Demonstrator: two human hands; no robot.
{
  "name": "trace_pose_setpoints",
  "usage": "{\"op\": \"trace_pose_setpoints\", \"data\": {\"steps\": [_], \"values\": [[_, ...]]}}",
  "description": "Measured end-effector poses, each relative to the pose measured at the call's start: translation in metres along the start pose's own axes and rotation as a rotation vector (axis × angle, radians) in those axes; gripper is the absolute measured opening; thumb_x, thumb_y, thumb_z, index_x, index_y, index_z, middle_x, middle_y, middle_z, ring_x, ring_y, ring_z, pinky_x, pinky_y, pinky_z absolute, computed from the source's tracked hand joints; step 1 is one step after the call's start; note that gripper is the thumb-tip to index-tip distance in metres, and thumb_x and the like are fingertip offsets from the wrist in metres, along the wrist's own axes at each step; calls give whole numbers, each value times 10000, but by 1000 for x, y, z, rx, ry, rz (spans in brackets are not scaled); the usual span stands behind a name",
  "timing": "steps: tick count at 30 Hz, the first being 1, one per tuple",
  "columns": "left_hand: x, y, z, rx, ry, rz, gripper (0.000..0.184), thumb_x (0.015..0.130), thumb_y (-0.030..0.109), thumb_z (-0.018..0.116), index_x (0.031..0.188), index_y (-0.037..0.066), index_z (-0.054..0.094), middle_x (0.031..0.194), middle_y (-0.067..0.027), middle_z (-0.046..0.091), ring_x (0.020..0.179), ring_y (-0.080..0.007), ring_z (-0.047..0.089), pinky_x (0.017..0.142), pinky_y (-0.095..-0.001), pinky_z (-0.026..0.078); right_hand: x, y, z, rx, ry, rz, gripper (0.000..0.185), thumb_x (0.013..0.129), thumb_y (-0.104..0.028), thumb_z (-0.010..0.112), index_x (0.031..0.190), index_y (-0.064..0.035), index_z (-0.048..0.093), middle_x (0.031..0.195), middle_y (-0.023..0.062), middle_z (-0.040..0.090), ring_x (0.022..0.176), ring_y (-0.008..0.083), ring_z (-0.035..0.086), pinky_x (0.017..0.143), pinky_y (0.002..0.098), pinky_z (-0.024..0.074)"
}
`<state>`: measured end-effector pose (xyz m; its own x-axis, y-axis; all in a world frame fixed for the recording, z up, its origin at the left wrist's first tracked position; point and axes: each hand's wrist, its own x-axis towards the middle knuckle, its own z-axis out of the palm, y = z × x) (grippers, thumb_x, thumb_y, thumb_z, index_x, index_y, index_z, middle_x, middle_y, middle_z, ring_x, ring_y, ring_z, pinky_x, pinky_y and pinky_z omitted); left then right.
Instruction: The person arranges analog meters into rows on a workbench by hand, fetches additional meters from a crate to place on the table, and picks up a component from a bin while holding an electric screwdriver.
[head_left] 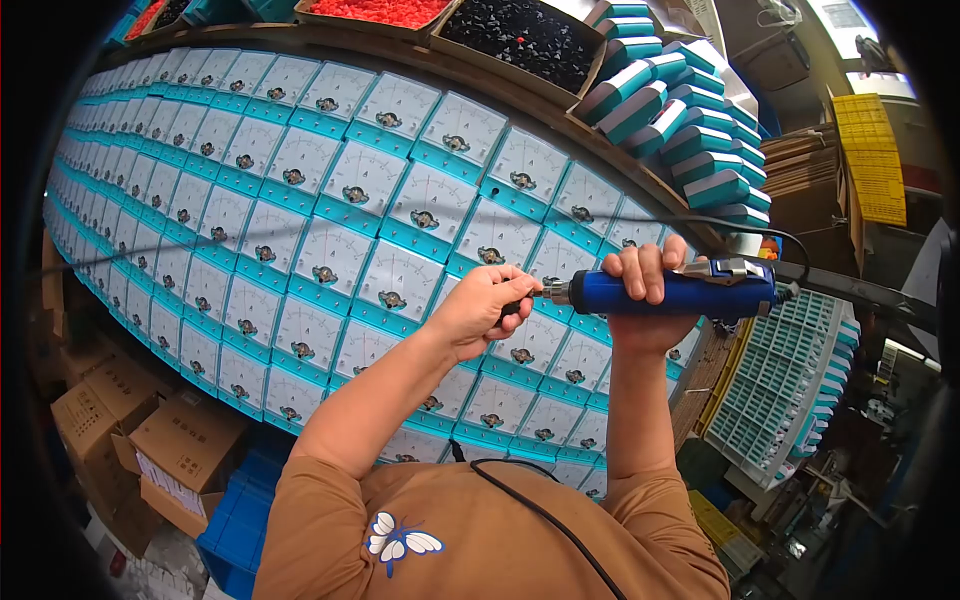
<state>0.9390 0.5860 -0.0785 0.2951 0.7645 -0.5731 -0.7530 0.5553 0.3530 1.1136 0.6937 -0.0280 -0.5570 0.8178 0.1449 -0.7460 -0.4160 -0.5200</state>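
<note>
My right hand [645, 285] is wrapped round a blue electric screwdriver [700, 293], held level with its tip pointing left. My left hand [487, 310] is closed at the screwdriver's metal nose, fingers pinched together. Something small and dark shows between those fingers, too covered to name. Beneath both hands lie rows of panel meters [403, 275] with white dials and teal housings, an "A" on many of them. On each dial a small metal-and-copper movement is visible. The hands appear to be above the meters.
At the far edge stand a box of red parts [380, 10] and a box of black parts [520, 45]. Teal-and-white cases [700, 130] are piled at the upper right. A teal-and-white stack [780, 375] stands at right, cardboard boxes [185, 440] at lower left. A black cable [545, 515] crosses my shirt.
</note>
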Motion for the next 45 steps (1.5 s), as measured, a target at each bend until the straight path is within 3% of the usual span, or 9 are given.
{"op": "trace_pose_setpoints", "data": {"steps": [3,7,8,16,23,28,32,35,45], "values": [[9,-6,-9,-13,64,125,167,997,162,548,1024,3,593,705,-7,595,471,-26,489,356,-152,324,13,-2,-9,-2,41,-41,443,960,-482,440,975,-65,588,675,61,566,691,194,525,810,363,408],[17,-12,-33,-1,50,185,198,999,151,530,1075,-18,599,739,-21,610,514,-27,520,370,-140,346,38,6,-35,-496,60,-351,605,949,-580,388,970,-6,578,681,121,582,656,243,569,733,371,437],[14,-15,-34,-2,9,165,201,999,150,528,1075,-22,600,745,-24,613,523,-28,526,372,-139,352,40,7,-46,-563,39,-326,577,945,-556,389,1001,-19,595,699,98,569,726,243,581,830,388,403],[10,-28,-42,-156,-129,107,260,1010,185,497,1107,-26,611,774,-39,621,521,-44,536,363,-152,358,50,28,-65,-553,130,-312,523,962,-510,417,948,-11,574,717,109,573,676,239,591,711,379,450],[12,-27,-27,-140,-38,130,229,1010,188,527,1092,-5,621,771,-26,614,544,-36,522,399,-151,363,45,48,-58,-688,63,-197,556,911,-577,463,951,-26,526,711,126,578,658,232,587,670,375,475],[16,-27,-24,-114,37,187,174,1009,188,530,1027,24,588,765,-21,600,538,-41,508,404,-155,340,54,21,-77,-492,135,-337,521,938,-523,433,978,-21,568,709,114,580,673,240,592,703,377,467],[21,-26,-15,-149,56,200,150,1005,182,537,1000,35,566,749,-21,591,533,-43,502,398,-162,327,32,-21,-29,-39,42,-175,426,955,-459,451,965,-51,570,702,74,574,701,214,557,823,385,416],[24,-28,10,-110,44,192,146,1000,174,549,1015,30,563,726,-24,585,515,-43,495,390,-167,322,3,-24,-8,-64,-44,-51,456,964,-498,450,970,-61,578,673,70,570,728,214,561,833,376,406],[-3,-38,-5,-128,-38,127,277,1017,279,521,1080,24,610,769,-11,583,521,-24,465,382,-165,300,-37,-44,-20,113,184,-184,367,937,-412,479,991,-74,611,682,50,552,724,201,544,846,376,404]]}}
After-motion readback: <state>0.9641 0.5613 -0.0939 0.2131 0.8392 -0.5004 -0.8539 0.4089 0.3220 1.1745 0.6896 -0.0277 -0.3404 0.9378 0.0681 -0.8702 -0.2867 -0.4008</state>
